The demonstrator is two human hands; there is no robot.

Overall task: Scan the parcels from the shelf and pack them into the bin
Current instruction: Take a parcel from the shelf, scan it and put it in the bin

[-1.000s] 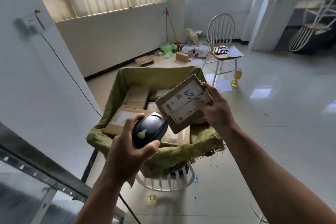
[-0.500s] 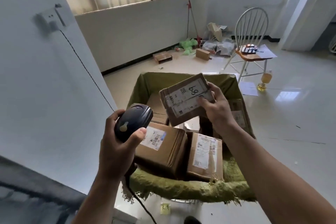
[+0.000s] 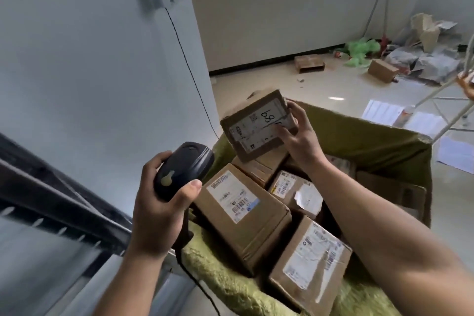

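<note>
Showing the flat brown cardboard parcel [image 3: 256, 123], its edge pinched by the right hand [image 3: 298, 141], now drawn away from the black handheld scanner [image 3: 184, 169] gripped in the left hand [image 3: 159, 205] and held above the far-left corner of the olive-green cloth-lined bin [image 3: 372, 141], suggesting scanning is done and packing comes next.

smooth dark plastic on the scanner [image 3: 183, 170], faintly glossy. matt brown cardboard on the held parcel [image 3: 256, 123], with a smooth white paper label across its face. same dull cardboard and paper labels on the packed parcels [image 3: 246, 213], one label torn and lifting. rough, fuzzy green cloth over the bin [image 3: 379, 141], frayed along the rim. dark metal on the shelf [image 3: 64, 200], blurred. glossy, reflective tile on the floor [image 3: 256, 79]. flat matt paint on the wall [image 3: 89, 72].
</note>
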